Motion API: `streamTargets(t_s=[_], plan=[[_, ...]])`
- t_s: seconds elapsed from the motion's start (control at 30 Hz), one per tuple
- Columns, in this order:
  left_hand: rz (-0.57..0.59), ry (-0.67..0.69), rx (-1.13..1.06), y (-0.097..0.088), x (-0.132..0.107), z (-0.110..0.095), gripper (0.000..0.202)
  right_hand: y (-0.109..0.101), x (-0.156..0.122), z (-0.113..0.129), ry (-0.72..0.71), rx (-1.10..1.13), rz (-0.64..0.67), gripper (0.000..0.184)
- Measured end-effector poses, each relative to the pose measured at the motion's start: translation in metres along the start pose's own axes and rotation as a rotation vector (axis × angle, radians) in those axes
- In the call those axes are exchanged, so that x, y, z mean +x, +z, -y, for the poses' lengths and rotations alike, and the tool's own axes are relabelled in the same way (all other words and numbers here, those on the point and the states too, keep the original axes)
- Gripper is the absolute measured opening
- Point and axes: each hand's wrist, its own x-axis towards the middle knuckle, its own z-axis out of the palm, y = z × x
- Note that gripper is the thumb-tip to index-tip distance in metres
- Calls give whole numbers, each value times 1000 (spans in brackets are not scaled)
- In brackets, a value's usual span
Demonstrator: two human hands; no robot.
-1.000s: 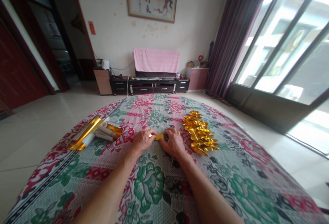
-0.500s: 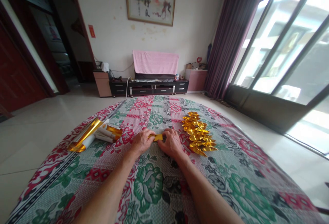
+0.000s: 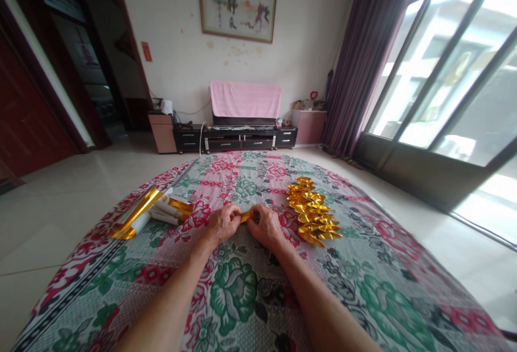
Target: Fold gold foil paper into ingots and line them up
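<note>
Between my two hands is a small folded piece of gold foil paper (image 3: 246, 216), mostly covered by fingers. My left hand (image 3: 223, 223) pinches its left end with thumb and fingers. On its other end my right hand (image 3: 264, 225) is closed too. Both hands are low over the middle of the flowered tablecloth (image 3: 232, 295). To the right of my right hand lies a row of folded gold foil pieces (image 3: 313, 212) with pointed ends. Left of my left hand are curled sheets of gold foil paper with white backs (image 3: 141, 212).
The cloth covers a round table. Beyond it stands a low black TV cabinet (image 3: 238, 141) with a pink cloth (image 3: 246, 99) draped over a screen. A purple curtain (image 3: 359, 61) and glass doors are on the right, a dark doorway on the left.
My hands have drawn slightly closer together, and less of the gold foil paper shows between them. It looks narrower and more tilted. The foil on either side lies as before.
</note>
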Motion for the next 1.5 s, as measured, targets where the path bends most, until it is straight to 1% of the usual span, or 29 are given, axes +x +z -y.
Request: streamTargets(t_s=[0.1, 0.23, 0.3, 0.47, 0.57, 0.67, 0.8, 0.93, 1.0, 1.17, 1.3, 1.4, 1.5], plan=[[9, -19, -10, -2, -1, -2, 10, 3, 0, 1, -7, 102, -4, 21], [6, -24, -16, -4, -1, -4, 9, 6, 2, -1, -13, 281, -29, 38], [-4, -20, -13, -4, -1, -4, 9, 6, 3, -2, -20, 351, -23, 43], [-9, -22, -16, -4, -2, -4, 8, 5, 5, -5, 26, 451, 5, 44], [-16, -16, -20, -4, -2, -5, 8, 6, 6, -5, 71, 480, -10, 42], [-19, -11, -14, -4, -2, -6, 8, 7, 6, -4, 100, 480, -26, 38], [-19, 4, 9, -3, -1, -6, 9, 8, 9, -4, 155, 494, -13, 36], [-27, 23, 39, -1, -1, -4, 9, 5, 13, -2, 255, 465, 25, 37], [-38, 34, 39, 0, -1, -3, 9, 2, 15, -1, 280, 428, 57, 36], [-45, 55, 42, 1, -1, -2, 10, -4, 15, 0, 187, 370, 72, 29], [-49, 64, 45, 0, -1, -3, 10, -5, 14, 0, 172, 279, 124, 24], [-45, 63, 34, 0, -1, -3, 10, -6, 14, 1, 125, 239, 107, 20], [-46, 64, 27, 1, -1, -3, 10, -6, 14, 2, 113, 224, 99, 20]])
